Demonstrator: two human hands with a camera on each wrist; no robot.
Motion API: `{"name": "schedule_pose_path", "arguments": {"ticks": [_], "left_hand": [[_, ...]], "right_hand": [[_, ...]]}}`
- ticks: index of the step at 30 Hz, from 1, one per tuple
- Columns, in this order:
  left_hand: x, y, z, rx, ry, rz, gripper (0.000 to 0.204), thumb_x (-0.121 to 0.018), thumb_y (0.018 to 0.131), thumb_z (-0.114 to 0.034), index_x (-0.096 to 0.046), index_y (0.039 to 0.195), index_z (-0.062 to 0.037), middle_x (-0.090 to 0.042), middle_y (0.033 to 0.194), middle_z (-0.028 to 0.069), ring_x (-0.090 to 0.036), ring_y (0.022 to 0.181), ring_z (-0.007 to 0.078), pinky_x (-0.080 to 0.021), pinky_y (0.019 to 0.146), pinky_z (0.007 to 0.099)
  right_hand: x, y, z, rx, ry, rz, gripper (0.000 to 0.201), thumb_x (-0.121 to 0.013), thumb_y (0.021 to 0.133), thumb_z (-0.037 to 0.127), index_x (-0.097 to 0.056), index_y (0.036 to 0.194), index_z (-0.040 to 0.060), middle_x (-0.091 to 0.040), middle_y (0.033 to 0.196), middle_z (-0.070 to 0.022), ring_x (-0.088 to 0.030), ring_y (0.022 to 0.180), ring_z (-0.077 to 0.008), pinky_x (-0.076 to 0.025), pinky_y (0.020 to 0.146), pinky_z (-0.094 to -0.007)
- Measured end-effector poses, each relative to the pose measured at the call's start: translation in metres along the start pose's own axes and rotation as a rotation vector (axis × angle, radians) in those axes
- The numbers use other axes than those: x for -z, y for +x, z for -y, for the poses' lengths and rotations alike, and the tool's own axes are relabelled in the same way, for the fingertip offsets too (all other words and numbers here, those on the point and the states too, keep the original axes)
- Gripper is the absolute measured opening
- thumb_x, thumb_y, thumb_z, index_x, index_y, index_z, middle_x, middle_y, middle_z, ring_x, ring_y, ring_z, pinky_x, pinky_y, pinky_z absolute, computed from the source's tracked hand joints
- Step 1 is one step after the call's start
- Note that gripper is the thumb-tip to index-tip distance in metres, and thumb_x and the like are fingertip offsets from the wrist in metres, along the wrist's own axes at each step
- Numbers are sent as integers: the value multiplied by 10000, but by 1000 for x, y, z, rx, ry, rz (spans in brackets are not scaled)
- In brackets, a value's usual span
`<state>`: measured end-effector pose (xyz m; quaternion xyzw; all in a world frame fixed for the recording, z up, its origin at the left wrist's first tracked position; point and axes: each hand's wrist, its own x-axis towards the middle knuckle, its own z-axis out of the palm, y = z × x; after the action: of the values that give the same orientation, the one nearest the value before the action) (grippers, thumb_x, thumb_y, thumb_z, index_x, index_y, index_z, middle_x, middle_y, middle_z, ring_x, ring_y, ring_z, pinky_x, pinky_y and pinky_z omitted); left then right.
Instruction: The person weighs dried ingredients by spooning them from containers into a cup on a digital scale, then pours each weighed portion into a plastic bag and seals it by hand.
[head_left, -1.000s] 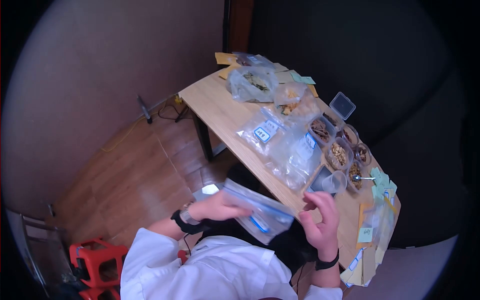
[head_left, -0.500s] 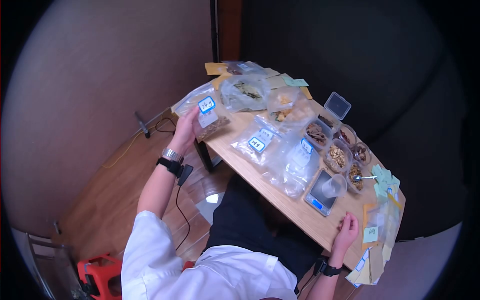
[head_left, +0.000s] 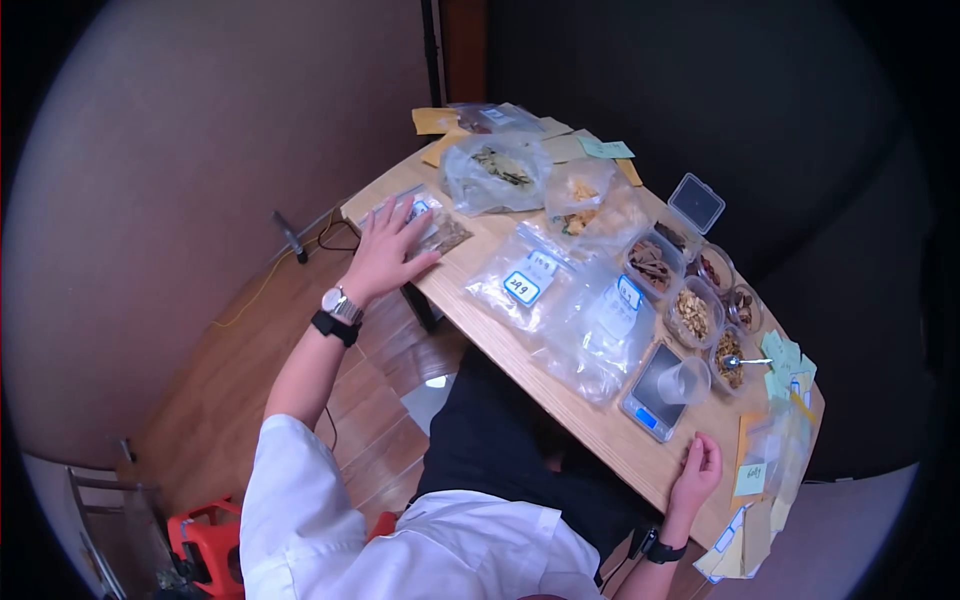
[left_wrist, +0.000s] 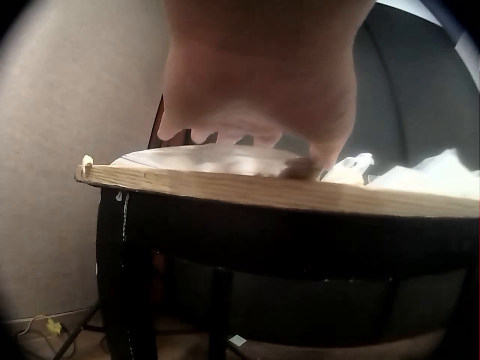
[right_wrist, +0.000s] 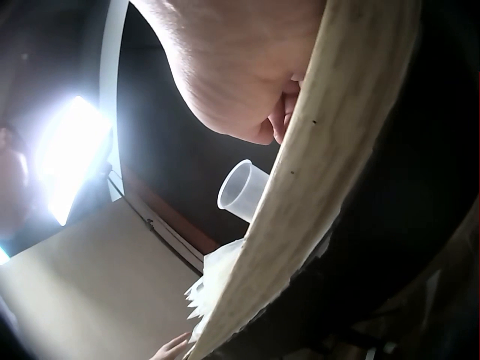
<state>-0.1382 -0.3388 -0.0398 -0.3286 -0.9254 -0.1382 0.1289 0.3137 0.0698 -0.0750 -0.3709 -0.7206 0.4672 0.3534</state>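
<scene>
My left hand [head_left: 385,250] lies at the left end of the table with straight, spread fingers over a clear zip bag [head_left: 447,236]. Brown dried bits fill the bag's near corner, and the fingers partly cover its blue-edged label. In the left wrist view the fingertips come down right at the bag [left_wrist: 217,159], just behind the table edge. My right hand [head_left: 697,475] rests at the near right edge, its fingers loosely curled with nothing in them. Beyond it stands a digital scale [head_left: 648,412] bearing a clear plastic cup [head_left: 684,383].
Flat labelled zip bags [head_left: 505,300] lie mid-table. Behind are open plastic bags of dried goods [head_left: 470,195]. Tubs of dried pieces [head_left: 692,315] stand beyond the scale, one with a spoon [head_left: 745,362]. Papers and envelopes [head_left: 755,535] line the right end; a red stool [head_left: 205,545] stands on the floor.
My left hand has carried the zip bag from over my lap to the table's left end, released its grip and spread over it. The right hand has lowered to the table's near edge.
</scene>
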Motion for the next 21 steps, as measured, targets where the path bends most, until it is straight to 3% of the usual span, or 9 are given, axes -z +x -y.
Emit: {"name": "schedule_pose_path", "arguments": {"ticks": [2, 6, 11, 14, 21], "left_hand": [[-11, 11, 5, 105, -47, 133, 768, -515, 959, -659, -446, 1569, -198, -315, 1659, 206, -237, 1536, 462, -142, 1231, 636], [-17, 28, 16, 206, 4, 113, 796, -513, 946, -682, -435, 1575, -199, -310, 1661, 211, -237, 1533, 473, -153, 1228, 627], [-20, 47, 45, 211, 1, 121, 806, -515, 939, -689, -431, 1578, -206, -316, 1660, 210, -240, 1534, 468, -150, 1231, 618], [-17, 51, 50, 235, 6, 159, 804, -522, 950, -678, -412, 1588, -201, -281, 1682, 183, -219, 1556, 426, -147, 1237, 620], [-15, 56, 55, 239, 4, 164, 801, -533, 945, -671, -419, 1584, -202, -291, 1680, 179, -231, 1552, 420, -164, 1243, 586]], "right_hand": [[-1, -1, 3, 1, 15, 0, 131, -637, 1028, 111, -687, 1096, 11, -564, 813, 62, -460, 690, -12, -359, 599, -184], [1, -2, 2, -7, 4, 1, 121, -632, 1028, 102, -690, 1082, 11, -581, 839, 55, -465, 699, -13, -364, 604, -184], [2, 0, -3, 5, -30, 9, 136, -627, 1033, 125, -688, 1101, 23, -606, 878, 40, -494, 733, -22, -386, 622, -184], [4, 0, -1, -2, -53, 32, 153, -626, 1040, 152, -685, 1116, 33, -621, 893, 34, -520, 756, -30, -404, 631, -185], [4, 1, -10, 34, -49, 21, 138, -627, 1037, 134, -683, 1110, 30, -606, 875, 42, -507, 742, -26, -395, 627, -184]]}}
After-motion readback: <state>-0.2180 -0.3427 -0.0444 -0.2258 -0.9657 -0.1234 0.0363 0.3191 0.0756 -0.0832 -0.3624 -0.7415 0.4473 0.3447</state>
